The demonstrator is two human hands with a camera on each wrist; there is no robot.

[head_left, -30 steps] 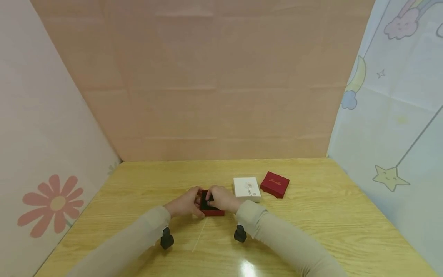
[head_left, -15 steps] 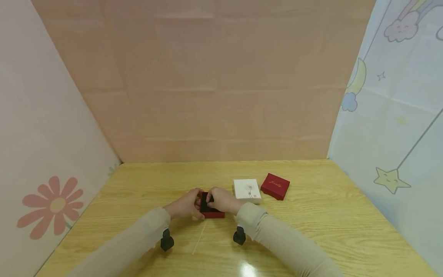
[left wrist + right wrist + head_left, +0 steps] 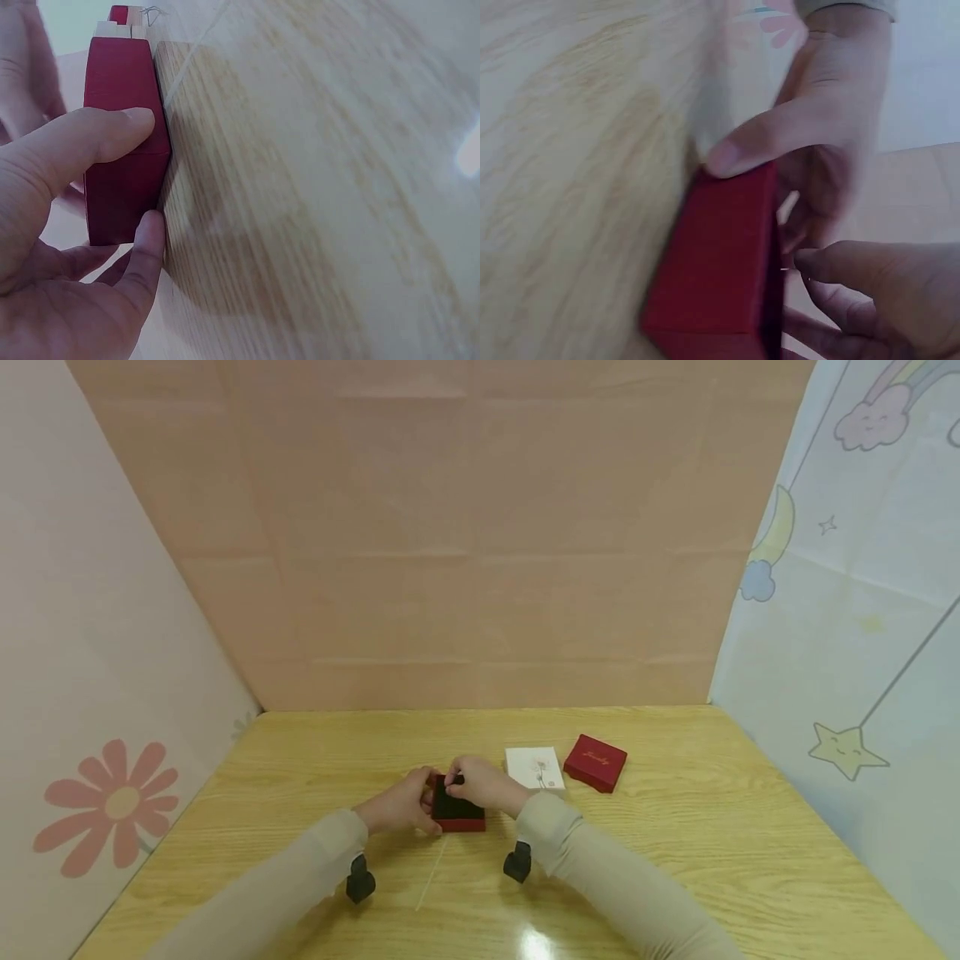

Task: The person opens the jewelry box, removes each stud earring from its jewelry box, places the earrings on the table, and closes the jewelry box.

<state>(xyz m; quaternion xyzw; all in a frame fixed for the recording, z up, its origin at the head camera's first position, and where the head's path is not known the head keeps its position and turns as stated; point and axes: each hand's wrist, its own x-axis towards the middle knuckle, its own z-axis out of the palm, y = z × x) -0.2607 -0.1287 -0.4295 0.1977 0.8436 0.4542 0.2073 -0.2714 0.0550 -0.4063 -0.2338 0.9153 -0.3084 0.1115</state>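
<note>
My left hand [image 3: 401,802] grips the left side of a small red jewelry box base [image 3: 461,825] standing on the table. Its thumb lies along the front wall of the box [image 3: 124,82] in the left wrist view. A black lining [image 3: 459,807] fills the box's top. Above the far part of that lining is my right hand [image 3: 486,783], thumb and forefinger pinched together. In the right wrist view a small thin item [image 3: 784,268] shows by the right thumb tip; its kind is too small and blurred to tell. The box's inside is hidden from both wrist views.
Just right of the hands lies a white box [image 3: 534,767] with a flower print. Beyond it is a red box lid [image 3: 596,762] with gold lettering. A thin pale line [image 3: 431,877] runs along the wooden table [image 3: 675,810]. Fabric walls close off the back and sides.
My right hand has risen a little away from the black lining, so more of the lining shows. The left hand and the box have hardly moved.
</note>
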